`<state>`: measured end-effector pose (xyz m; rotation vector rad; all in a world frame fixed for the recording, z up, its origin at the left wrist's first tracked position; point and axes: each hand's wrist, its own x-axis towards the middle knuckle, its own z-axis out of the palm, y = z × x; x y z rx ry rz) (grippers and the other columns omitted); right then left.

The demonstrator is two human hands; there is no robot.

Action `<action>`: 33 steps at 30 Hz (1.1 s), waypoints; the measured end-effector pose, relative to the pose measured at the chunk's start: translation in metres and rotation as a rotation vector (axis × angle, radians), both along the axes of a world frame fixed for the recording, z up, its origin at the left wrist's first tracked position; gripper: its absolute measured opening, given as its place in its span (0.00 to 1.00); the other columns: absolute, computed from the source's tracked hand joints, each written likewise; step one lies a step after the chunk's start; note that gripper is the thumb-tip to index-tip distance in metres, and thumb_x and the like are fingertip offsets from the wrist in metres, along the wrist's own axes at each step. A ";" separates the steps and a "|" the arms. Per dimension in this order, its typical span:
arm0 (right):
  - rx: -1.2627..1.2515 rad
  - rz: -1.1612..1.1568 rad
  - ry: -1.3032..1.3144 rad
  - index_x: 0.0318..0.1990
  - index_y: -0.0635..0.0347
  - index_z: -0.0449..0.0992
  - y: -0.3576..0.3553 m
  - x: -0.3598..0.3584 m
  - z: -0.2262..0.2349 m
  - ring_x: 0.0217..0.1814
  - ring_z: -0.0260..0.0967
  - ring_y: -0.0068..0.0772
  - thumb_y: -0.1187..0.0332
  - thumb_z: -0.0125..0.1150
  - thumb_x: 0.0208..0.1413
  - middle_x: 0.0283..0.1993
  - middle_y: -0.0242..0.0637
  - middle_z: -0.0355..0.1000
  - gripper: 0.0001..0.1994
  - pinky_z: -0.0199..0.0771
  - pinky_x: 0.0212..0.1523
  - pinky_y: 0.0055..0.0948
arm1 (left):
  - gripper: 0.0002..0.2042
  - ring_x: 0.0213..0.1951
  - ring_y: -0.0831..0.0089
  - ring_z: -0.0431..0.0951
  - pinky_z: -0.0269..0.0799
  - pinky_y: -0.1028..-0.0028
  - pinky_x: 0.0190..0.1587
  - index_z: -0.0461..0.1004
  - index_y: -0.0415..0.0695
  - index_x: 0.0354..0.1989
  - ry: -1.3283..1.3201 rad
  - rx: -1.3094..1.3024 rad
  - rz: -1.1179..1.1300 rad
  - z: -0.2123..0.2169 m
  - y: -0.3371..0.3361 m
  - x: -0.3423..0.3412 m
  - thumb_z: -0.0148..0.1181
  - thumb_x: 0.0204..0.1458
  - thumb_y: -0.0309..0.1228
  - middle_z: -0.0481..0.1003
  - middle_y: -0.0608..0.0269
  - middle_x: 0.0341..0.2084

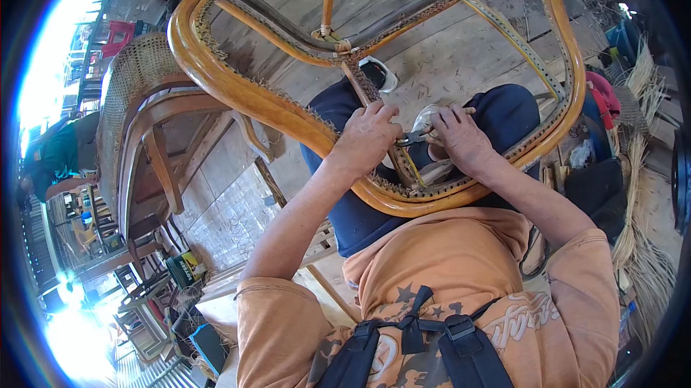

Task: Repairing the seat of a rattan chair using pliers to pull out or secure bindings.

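A varnished rattan chair frame (268, 109) lies across my lap, with small holes and frayed cane stubs along its inner edge. My left hand (368, 133) is closed over the frame's middle bar, its fingers bent; whatever may be under the fingertips is hidden. Small dark metal pliers (412, 138) are gripped in my right hand (462, 137), jaws pointing left at that bar, close to my left fingertips. The handles are mostly covered by my palm. A yellow-edged strip (412, 163) runs along the lower part of the bar.
A cane-backed wooden chair (160, 125) stands at my left, with more furniture behind it. Bundles of pale fibre strands (633, 233) hang at the right near a black bag (596, 194). Cane scraps litter the plank floor (439, 50). Another person (61, 154) is at the far left.
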<state>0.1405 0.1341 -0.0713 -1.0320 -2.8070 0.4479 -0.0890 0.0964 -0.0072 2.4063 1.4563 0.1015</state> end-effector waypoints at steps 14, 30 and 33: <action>0.034 0.093 -0.079 0.40 0.55 0.71 0.006 -0.002 0.007 0.43 0.68 0.38 0.65 0.59 0.44 0.39 0.38 0.68 0.14 0.64 0.43 0.37 | 0.03 0.51 0.62 0.67 0.65 0.64 0.49 0.76 0.45 0.28 0.026 0.020 -0.015 -0.009 0.003 0.001 0.58 0.44 0.26 0.68 0.62 0.46; -0.075 0.210 -0.135 0.39 0.55 0.74 0.030 -0.007 0.009 0.45 0.70 0.41 0.62 0.54 0.53 0.39 0.39 0.71 0.10 0.67 0.45 0.38 | 0.03 0.54 0.63 0.65 0.64 0.63 0.49 0.75 0.45 0.26 -0.010 0.037 0.041 -0.012 0.002 0.002 0.57 0.43 0.24 0.67 0.63 0.47; -0.121 0.225 -0.250 0.40 0.55 0.74 0.036 -0.010 0.012 0.47 0.70 0.41 0.62 0.54 0.54 0.40 0.39 0.72 0.10 0.67 0.46 0.37 | 0.03 0.54 0.63 0.65 0.64 0.63 0.49 0.75 0.45 0.26 -0.014 0.024 0.059 -0.012 0.001 0.002 0.57 0.43 0.24 0.67 0.62 0.47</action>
